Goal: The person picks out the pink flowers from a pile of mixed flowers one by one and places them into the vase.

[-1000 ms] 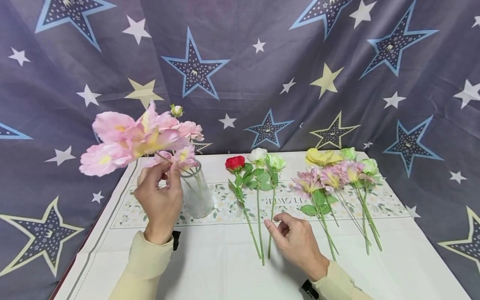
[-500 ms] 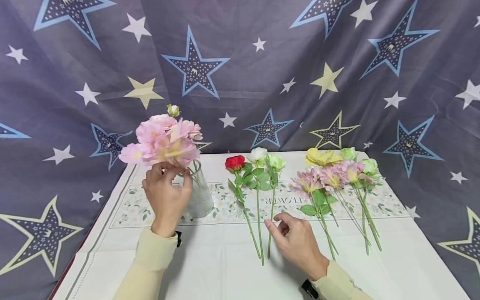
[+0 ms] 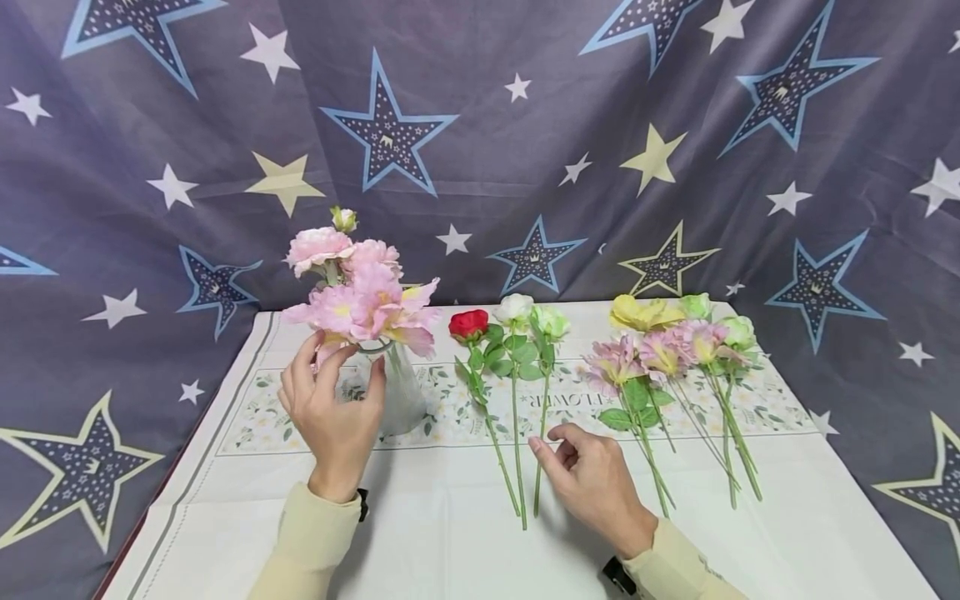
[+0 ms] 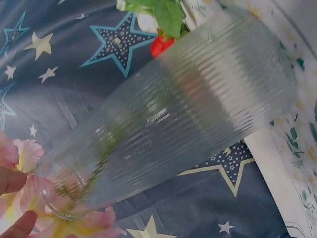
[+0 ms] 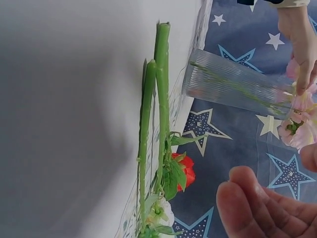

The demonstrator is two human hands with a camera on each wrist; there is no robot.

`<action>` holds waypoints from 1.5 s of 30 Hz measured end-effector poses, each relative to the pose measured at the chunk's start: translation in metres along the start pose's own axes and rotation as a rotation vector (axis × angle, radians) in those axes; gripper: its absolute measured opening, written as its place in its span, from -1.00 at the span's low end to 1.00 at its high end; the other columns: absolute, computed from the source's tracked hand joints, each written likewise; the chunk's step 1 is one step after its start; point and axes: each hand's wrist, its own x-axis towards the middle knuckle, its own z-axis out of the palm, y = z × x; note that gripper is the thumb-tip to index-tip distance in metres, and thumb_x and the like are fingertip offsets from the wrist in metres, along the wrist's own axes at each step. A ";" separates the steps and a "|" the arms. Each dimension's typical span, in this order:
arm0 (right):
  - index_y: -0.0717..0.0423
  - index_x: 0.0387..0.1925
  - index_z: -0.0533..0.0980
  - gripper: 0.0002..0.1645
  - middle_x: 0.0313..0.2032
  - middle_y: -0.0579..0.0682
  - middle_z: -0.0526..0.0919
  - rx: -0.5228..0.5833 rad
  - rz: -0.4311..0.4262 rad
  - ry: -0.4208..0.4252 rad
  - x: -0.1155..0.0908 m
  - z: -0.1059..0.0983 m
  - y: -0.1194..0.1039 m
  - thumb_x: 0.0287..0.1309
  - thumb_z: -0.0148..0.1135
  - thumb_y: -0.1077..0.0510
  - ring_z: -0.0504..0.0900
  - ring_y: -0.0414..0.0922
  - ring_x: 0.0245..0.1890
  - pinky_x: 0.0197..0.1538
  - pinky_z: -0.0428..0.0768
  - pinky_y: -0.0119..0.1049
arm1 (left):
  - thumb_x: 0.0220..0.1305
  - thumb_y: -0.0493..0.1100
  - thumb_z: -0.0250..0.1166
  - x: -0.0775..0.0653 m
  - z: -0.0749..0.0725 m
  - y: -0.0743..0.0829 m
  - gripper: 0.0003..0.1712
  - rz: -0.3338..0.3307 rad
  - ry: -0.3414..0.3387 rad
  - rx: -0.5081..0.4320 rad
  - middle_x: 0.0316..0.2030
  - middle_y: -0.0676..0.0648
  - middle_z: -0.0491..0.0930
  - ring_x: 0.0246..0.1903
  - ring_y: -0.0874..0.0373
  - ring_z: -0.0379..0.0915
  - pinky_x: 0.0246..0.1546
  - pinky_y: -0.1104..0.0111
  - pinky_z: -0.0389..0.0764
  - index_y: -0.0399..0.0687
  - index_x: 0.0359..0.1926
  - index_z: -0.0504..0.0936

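Note:
A ribbed clear vase [image 3: 407,400] stands at the left of the table, with pink flowers above its rim. Large pink-and-yellow blooms [image 3: 371,304] spread low over the mouth, and paler ruffled pink flowers [image 3: 318,248] rise behind them. My left hand [image 3: 330,412] is at the front of the vase mouth, fingertips at the lower petals, thumb spread apart. In the left wrist view, the fingertips [image 4: 17,223] show beside petals at the vase rim [image 4: 52,210]. My right hand [image 3: 600,487] stays loosely curled, holding nothing, by the stem ends of three roses.
A red rose [image 3: 470,325], a white rose [image 3: 514,309] and a pale green rose [image 3: 552,323] lie mid-table. Further right lie several pink flowers [image 3: 617,363], a yellow flower [image 3: 645,313] and green-white blooms [image 3: 738,332]. Behind hangs a star-patterned curtain [image 3: 495,133].
My left hand has brought the large pink blooms rightward onto the vase mouth, and its pinch has loosened, fingers now spread. My right hand has not moved.

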 end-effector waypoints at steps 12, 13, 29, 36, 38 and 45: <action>0.06 -0.38 0.69 -0.78 -0.65 -0.32 0.53 -0.005 0.013 0.005 0.001 -0.002 0.002 0.21 0.47 0.00 0.44 -0.49 -0.65 -0.53 0.49 -0.49 | 0.01 -0.10 0.48 -0.019 0.001 0.021 -0.78 0.149 0.057 -0.006 0.08 -0.19 0.68 -0.11 -0.25 0.42 -0.16 -0.10 0.18 -0.16 -0.35 0.77; 0.06 -0.38 0.69 -0.78 -0.66 -0.31 0.53 -0.003 0.015 0.005 0.001 -0.002 0.002 0.22 0.47 0.00 0.44 -0.48 -0.66 -0.53 0.49 -0.49 | 0.01 -0.11 0.47 -0.020 0.001 0.023 -0.78 0.160 0.049 -0.012 0.08 -0.19 0.68 -0.10 -0.25 0.43 -0.17 -0.09 0.18 -0.16 -0.35 0.77; 0.12 -0.31 0.71 -0.75 -0.65 -0.28 0.55 -0.018 0.058 0.003 0.002 -0.009 0.008 0.24 0.46 0.00 0.47 -0.45 -0.65 -0.53 0.52 -0.47 | 0.10 -0.13 0.44 -0.047 0.008 0.036 -0.77 0.251 -0.142 -0.116 0.03 -0.20 0.71 -0.22 -0.19 0.53 -0.23 0.03 0.33 -0.20 -0.27 0.75; 0.17 -0.31 0.71 -0.74 -0.65 -0.24 0.58 -0.054 0.032 0.018 0.004 -0.012 0.012 0.21 0.48 0.02 0.49 -0.45 -0.65 -0.52 0.54 -0.47 | 0.08 -0.13 0.46 -0.057 0.012 0.035 -0.74 0.218 -0.235 -0.123 -0.03 -0.18 0.71 -0.16 -0.17 0.60 -0.25 0.07 0.40 -0.17 -0.22 0.74; 0.16 -0.30 0.71 -0.73 -0.64 -0.27 0.57 -0.067 0.046 0.013 0.004 -0.014 0.013 0.23 0.46 0.00 0.49 -0.45 -0.65 -0.51 0.53 -0.46 | 0.04 -0.13 0.49 -0.060 0.012 0.034 -0.71 0.206 -0.286 -0.109 -0.03 -0.16 0.71 -0.16 -0.14 0.60 -0.26 0.08 0.41 -0.16 -0.21 0.74; 0.12 -0.30 0.71 -0.71 -0.66 -0.30 0.54 -0.115 0.068 0.006 0.004 -0.018 0.019 0.26 0.44 -0.05 0.47 -0.45 -0.66 -0.52 0.53 -0.42 | -0.06 -0.08 0.63 -0.069 0.011 0.030 -0.52 0.159 -0.490 -0.033 -0.06 -0.15 0.70 -0.10 -0.12 0.61 -0.17 0.02 0.56 -0.16 -0.10 0.72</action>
